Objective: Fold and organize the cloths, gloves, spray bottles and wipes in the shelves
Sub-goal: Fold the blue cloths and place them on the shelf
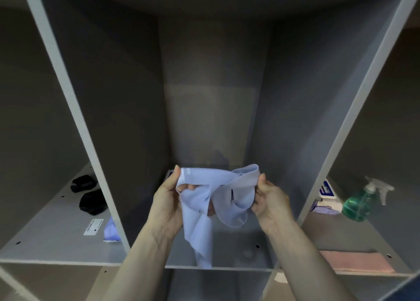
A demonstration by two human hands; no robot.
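Both my hands hold a light blue cloth (204, 200) in front of the middle compartment of a grey shelf unit (218, 267). My left hand (167, 200) pinches its upper left corner, my right hand (268, 198) grips the twisted upper right edge. The cloth hangs crumpled between them, one tail drooping down past the shelf's front edge. In the left compartment lie black gloves (87, 192) and another blue cloth (111, 231). In the right compartment stand a green spray bottle (361, 200) and a pack of wipes (326, 197), with a folded pink cloth (356, 262) near the front.
Vertical grey dividers (91, 141) separate the three compartments. A white label sticker (93, 227) lies on the left shelf floor. Lower compartments show below the shelf edge.
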